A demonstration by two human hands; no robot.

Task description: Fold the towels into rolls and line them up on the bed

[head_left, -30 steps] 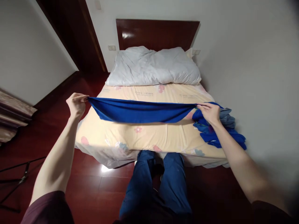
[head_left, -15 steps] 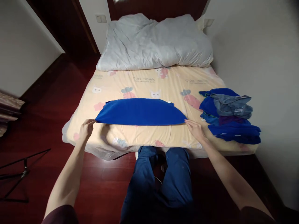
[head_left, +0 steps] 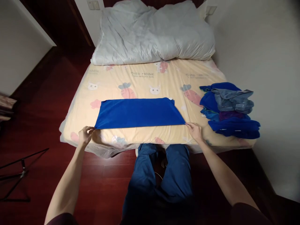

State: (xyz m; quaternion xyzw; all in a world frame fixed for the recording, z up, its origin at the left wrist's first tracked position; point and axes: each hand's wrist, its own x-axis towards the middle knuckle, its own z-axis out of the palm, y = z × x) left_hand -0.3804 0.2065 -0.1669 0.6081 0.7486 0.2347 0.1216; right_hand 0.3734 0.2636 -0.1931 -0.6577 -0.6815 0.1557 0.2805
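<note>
A blue cloth [head_left: 139,113], which looks like a towel, is spread over the bed with its near edge pulled straight. My left hand [head_left: 86,134] pinches its near left corner, fingers closed. At the near right corner, my right hand [head_left: 194,130] pinches the cloth in the same way. A small white tag shows at the far right corner. The cloth lies nearly flat, wider at the near edge than at the far one.
The bed [head_left: 112,81] has a yellow sheet printed with carrots and rabbits. A pile of blue, grey and purple cloths [head_left: 231,109] lies at its right side. A pale quilt [head_left: 152,34] is heaped at the head. Black tripod legs [head_left: 23,173] stand on the floor at left.
The near edge of the cloth has come down toward the bed and slightly toward me. Its bulging surface has flattened, and both hands keep hold of the corners. The view has tilted down slightly.
</note>
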